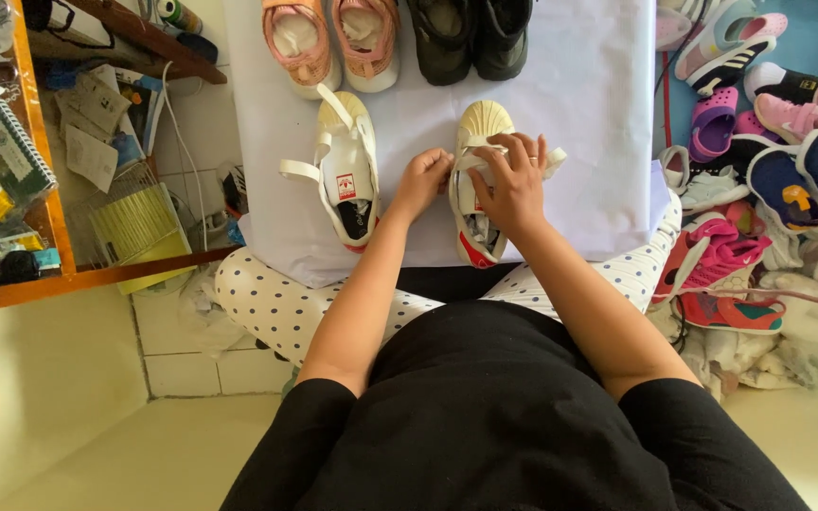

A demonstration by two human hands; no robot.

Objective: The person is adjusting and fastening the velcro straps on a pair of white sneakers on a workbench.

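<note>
Two small cream shoes with red heel tabs lie on a white sheet (589, 104) before me. The left cream shoe (345, 166) lies untouched with its straps hanging loose. My right hand (513, 185) rests on top of the right cream shoe (473, 132), fingers curled over its strap and opening. My left hand (420, 182) is closed at that shoe's left side, pinching its edge. Paper stuffing shows inside the shoe near its heel.
A pink pair of shoes (333, 43) and a black pair (471, 38) stand at the sheet's far edge. A heap of several colourful children's shoes (769, 142) lies to the right. A wooden shelf unit (21, 161) with clutter stands at left.
</note>
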